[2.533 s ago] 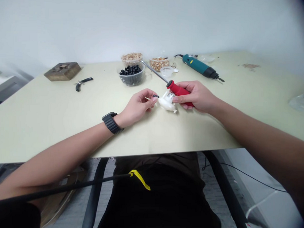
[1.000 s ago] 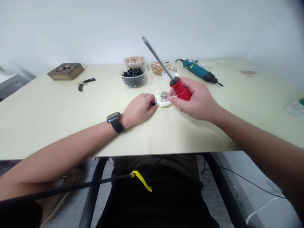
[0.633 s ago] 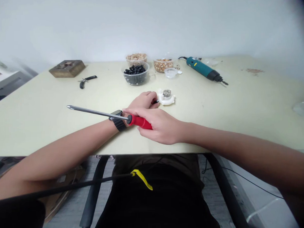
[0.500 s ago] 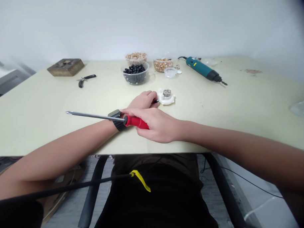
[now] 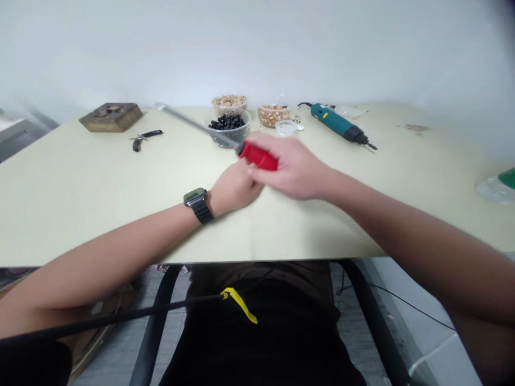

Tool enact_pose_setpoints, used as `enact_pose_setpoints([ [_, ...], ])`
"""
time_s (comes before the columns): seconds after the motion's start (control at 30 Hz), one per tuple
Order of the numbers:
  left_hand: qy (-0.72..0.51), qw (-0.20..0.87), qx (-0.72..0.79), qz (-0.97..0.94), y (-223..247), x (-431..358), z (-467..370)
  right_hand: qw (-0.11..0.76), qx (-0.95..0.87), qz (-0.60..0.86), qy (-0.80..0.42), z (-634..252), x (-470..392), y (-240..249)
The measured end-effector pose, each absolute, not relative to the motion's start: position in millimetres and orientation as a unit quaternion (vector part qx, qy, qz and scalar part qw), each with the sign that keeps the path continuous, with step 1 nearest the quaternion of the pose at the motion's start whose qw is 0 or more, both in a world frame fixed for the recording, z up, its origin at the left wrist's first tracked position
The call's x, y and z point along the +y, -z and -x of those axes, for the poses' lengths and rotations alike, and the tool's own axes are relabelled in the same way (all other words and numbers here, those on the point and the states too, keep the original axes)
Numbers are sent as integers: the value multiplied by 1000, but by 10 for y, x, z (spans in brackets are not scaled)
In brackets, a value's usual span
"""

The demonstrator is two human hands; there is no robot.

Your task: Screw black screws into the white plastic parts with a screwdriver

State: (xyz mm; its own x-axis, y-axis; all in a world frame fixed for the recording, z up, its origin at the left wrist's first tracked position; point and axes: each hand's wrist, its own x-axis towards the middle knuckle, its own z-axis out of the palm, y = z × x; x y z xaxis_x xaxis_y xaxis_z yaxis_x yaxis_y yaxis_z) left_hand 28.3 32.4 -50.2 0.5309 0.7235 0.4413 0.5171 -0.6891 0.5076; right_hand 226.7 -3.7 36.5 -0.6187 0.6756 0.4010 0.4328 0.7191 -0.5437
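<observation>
My right hand [image 5: 296, 166] is closed round the red handle of a screwdriver [image 5: 258, 155]. The screwdriver's long metal shaft points up and to the left, its tip blurred by motion. Below and left of it, my left hand [image 5: 234, 188], with a black watch [image 5: 196, 198] on the wrist, rests on the table with its fingers curled. Those fingertips lie partly behind my right hand, so what they grip cannot be made out. The white plastic part with a grey knob, seen earlier by my left fingers, is now hidden behind my right hand.
At the back of the table [image 5: 93, 221] stand tubs of black pieces [image 5: 227, 123], tan bits [image 5: 229, 101] and brown bits [image 5: 274, 115], and a small lid [image 5: 286, 128]. A green electric drill [image 5: 337, 124], black-handled pliers [image 5: 143, 138], a wooden block [image 5: 111, 118] and a bottle [image 5: 504, 183] lie around.
My right hand has moved up and to the right with the screwdriver, away from my left wrist. It now covers the white part. My left hand has drawn slightly nearer to me.
</observation>
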Motion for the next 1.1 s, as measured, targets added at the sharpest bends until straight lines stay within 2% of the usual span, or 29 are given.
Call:
enact_pose_setpoints([
  [0.13, -235, 68, 394, -886, 339, 224, -271, 356, -828, 416, -120, -2728, 296, -285],
  [0.27, -203, 24, 403, -892, 283, 209, -275, 327, -831, 441, -88, -2883, 465, -138],
  [0.43, -153, -22, 412, -898, 241, 200, -281, 331, -835, 433, -81, -2835, 474, -116],
  [0.93, -114, -119, 436, -885, 177, 146, -287, 326, -812, 472, -104, -2773, 459, -72],
  [1.1, -83, -116, 475, -868, 76, 169, -206, 317, -787, 520, -99, -2762, 454, -106],
])
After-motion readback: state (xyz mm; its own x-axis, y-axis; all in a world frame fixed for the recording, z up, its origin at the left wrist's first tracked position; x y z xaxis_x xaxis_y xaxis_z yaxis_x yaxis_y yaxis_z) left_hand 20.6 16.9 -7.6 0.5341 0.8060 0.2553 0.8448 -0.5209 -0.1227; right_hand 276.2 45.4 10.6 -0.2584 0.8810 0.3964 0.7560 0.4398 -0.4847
